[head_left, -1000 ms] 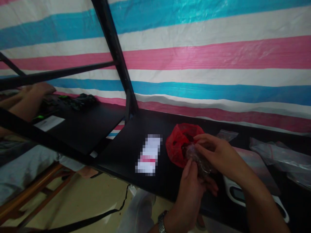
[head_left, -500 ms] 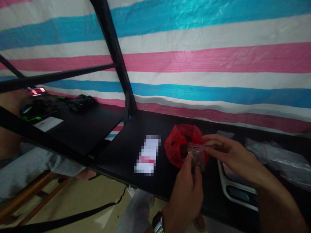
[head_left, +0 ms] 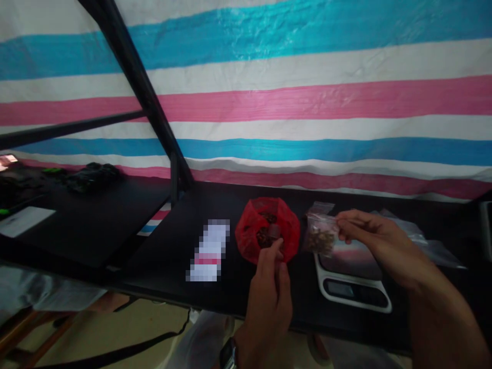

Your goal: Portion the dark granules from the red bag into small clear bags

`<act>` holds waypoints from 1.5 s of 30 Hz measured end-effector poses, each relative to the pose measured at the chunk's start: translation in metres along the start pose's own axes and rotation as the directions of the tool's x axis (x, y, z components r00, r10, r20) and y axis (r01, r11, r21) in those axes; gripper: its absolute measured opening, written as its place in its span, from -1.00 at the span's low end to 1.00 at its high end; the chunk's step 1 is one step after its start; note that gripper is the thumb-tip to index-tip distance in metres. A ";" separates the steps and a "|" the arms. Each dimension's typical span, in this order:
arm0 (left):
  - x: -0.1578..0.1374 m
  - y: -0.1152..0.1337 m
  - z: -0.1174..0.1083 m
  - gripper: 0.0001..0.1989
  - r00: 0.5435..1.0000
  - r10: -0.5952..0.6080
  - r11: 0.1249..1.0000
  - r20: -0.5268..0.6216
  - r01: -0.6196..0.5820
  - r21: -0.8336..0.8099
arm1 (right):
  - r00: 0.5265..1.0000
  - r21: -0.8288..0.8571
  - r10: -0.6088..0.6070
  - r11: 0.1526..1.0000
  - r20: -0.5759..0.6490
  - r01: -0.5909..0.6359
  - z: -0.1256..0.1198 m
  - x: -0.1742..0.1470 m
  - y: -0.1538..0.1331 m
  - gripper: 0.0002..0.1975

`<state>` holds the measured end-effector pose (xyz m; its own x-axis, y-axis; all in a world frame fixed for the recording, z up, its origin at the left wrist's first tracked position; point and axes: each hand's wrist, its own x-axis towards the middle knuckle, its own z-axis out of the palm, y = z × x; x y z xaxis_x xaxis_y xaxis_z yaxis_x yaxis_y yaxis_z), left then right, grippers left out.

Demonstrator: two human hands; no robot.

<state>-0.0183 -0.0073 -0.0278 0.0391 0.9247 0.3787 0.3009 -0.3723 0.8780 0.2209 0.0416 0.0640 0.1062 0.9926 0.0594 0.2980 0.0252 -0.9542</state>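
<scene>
My right hand (head_left: pixel 365 233) pinches the top corner of a small clear zip bag (head_left: pixel 322 238). Brownish dried bits show in the bag, which hangs just over the left edge of a white-framed digital scale (head_left: pixel 353 292). At the near rim of a red plastic bag (head_left: pixel 246 233) is my left hand (head_left: pixel 271 287), its fingers extended and thumb apart, with no grip visible. That red bag stands open, with dark brown bits (head_left: pixel 263 237) inside. A small translucent piece (head_left: pixel 274 231) lies among them near my left fingertips; its kind is unclear.
Clear plastic bags (head_left: pixel 438 251) lie right of the scale. Left of the red bag is a blurred-out paper (head_left: pixel 209 251). A black metal frame post (head_left: pixel 142 92) rises between this table and another at the left. Striped sheeting (head_left: pixel 307 102) hangs behind.
My hands have parted. The right has carried the zip bag rightward, away from the red bag to the scale; the left has let go of it and stays by the red bag. The view has turned right.
</scene>
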 end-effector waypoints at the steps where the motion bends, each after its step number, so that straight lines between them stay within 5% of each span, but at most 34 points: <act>1: -0.001 -0.001 0.000 -0.62 0.999 0.040 0.999 -0.006 -0.040 0.007 | 0.999 -0.032 0.025 0.999 -0.045 -0.026 -0.011 0.000 0.006 -0.52; 5: -0.004 -0.003 0.001 -0.63 0.983 0.183 0.983 -0.002 -0.183 0.012 | 0.987 -0.177 0.065 0.980 -0.147 -0.091 -0.041 0.001 0.035 -0.58; 10: -0.008 -0.003 0.005 -0.61 0.967 0.252 0.967 0.029 -0.253 0.011 | 0.985 -0.374 -0.021 0.926 -0.172 -0.046 -0.048 0.008 0.056 -0.74; 16: -0.014 -0.005 0.006 -0.58 0.939 0.338 0.939 0.064 -0.341 0.043 | 0.935 -0.433 -0.075 0.897 -0.346 -0.089 -0.055 0.010 0.057 -0.61; 21: -0.016 -0.005 0.003 -0.58 0.915 0.401 0.910 0.043 -0.403 0.098 | 0.946 -0.452 -0.081 0.889 -0.313 -0.073 -0.060 0.014 0.063 -0.63; 30: -0.008 0.001 0.004 -0.59 0.911 0.413 0.908 0.018 -0.413 0.071 | 0.962 -0.615 -0.240 0.780 -0.133 0.110 -0.010 0.037 0.046 -0.59; 37: -0.003 -0.007 0.001 -0.58 0.920 0.391 0.920 -0.022 -0.390 0.026 | 0.989 -0.688 -0.133 0.713 0.060 0.137 0.040 0.050 0.023 -0.45; 41: -0.003 -0.009 -0.006 -0.59 0.923 0.382 0.924 -0.039 -0.381 0.019 | 0.986 -0.651 -0.164 0.750 -0.006 0.120 0.035 0.050 0.021 -0.45; 45: -0.005 -0.008 -0.012 -0.61 0.934 0.354 0.935 -0.050 -0.353 0.033 | 0.972 -0.606 -0.188 0.793 -0.141 0.066 0.004 0.043 0.029 -0.41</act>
<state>-0.0326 -0.0101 -0.0329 0.0951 0.7275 0.6795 0.2990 -0.6720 0.6775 0.2300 0.0852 0.0374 0.1805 0.9433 0.2785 0.8179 0.0133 -0.5752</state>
